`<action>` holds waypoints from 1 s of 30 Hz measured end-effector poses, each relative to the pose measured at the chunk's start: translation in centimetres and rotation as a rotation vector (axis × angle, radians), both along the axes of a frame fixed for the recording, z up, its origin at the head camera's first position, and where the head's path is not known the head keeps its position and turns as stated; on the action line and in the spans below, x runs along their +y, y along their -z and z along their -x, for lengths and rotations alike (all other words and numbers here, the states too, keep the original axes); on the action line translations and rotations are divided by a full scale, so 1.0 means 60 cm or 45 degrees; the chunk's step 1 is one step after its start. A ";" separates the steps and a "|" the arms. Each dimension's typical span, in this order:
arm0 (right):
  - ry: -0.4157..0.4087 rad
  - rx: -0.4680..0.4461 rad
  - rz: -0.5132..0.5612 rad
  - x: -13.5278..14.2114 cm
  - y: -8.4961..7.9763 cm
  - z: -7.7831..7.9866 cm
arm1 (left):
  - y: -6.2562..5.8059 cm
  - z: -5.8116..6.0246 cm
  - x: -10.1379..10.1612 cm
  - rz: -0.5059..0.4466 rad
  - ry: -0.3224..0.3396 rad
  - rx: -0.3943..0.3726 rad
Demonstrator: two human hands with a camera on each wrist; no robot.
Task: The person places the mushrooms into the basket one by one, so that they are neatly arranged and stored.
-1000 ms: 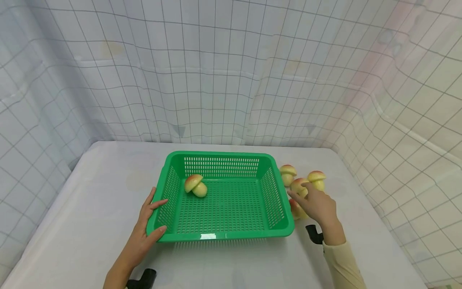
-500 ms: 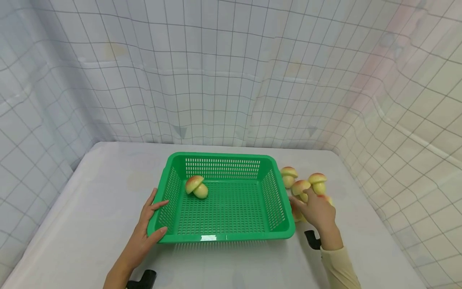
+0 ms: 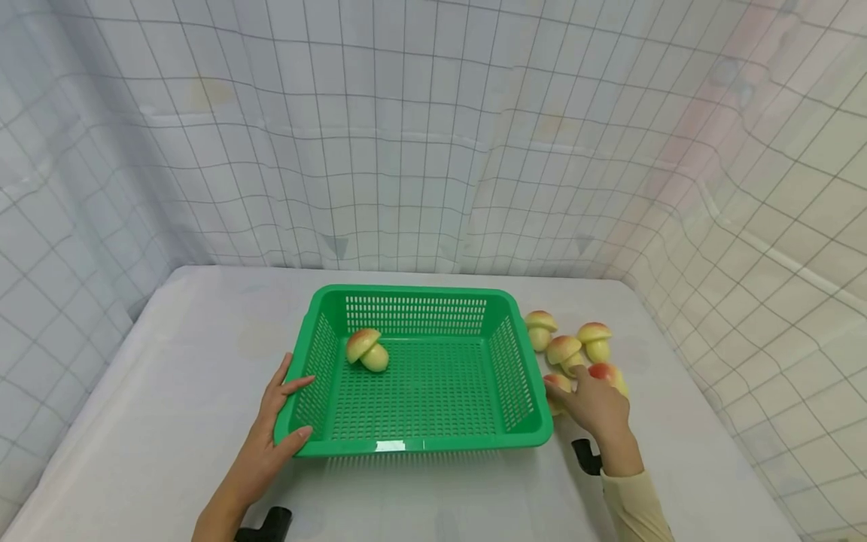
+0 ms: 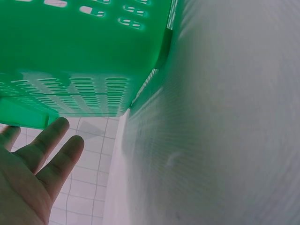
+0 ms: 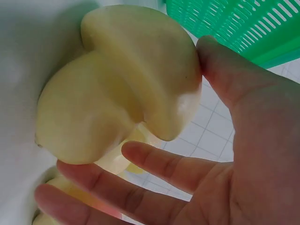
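My left hand (image 3: 267, 433) rests on the left rim of a green plastic basket (image 3: 423, 443), thumb and a finger over the edge; its other fingers (image 4: 61, 164) stretch outside the wall. Inside the basket at the left lies a mushroom-shaped piece (image 3: 368, 350) with a brownish cap and pale stem. My right hand (image 3: 596, 406) spans another such mushroom (image 5: 93, 103) right of the basket. Its thumb meets the cap and its fairly straight fingers reach along the stem. In the head view this mushroom is partly hidden by the hand.
Around the right hand lie several more mushrooms: one by the basket's right wall (image 3: 539, 331), one in front of it (image 3: 564, 350), one farther right (image 3: 595, 342) and a redder one (image 3: 609, 376). A white cloth covers the table (image 3: 217, 331). Checked curtains (image 3: 420, 150) enclose it.
My right hand has lowered slightly toward the front mushroom beside the basket, uncovering the redder one to its right. The left hand and the basket have stayed put.
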State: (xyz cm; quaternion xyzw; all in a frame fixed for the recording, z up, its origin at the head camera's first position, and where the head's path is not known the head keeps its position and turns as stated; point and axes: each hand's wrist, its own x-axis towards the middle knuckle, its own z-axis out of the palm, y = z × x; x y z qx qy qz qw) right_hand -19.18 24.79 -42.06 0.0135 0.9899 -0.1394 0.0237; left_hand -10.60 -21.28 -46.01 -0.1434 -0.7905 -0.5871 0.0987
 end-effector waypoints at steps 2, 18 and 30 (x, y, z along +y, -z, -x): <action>0.004 -0.007 0.004 0.001 0.000 -0.002 | 0.000 0.001 0.000 0.004 -0.002 0.000; 0.000 -0.014 0.067 0.003 0.006 -0.018 | 0.002 0.001 -0.001 0.005 -0.007 0.004; -0.099 0.060 0.162 0.020 0.032 -0.012 | 0.005 0.002 -0.001 0.016 -0.015 0.008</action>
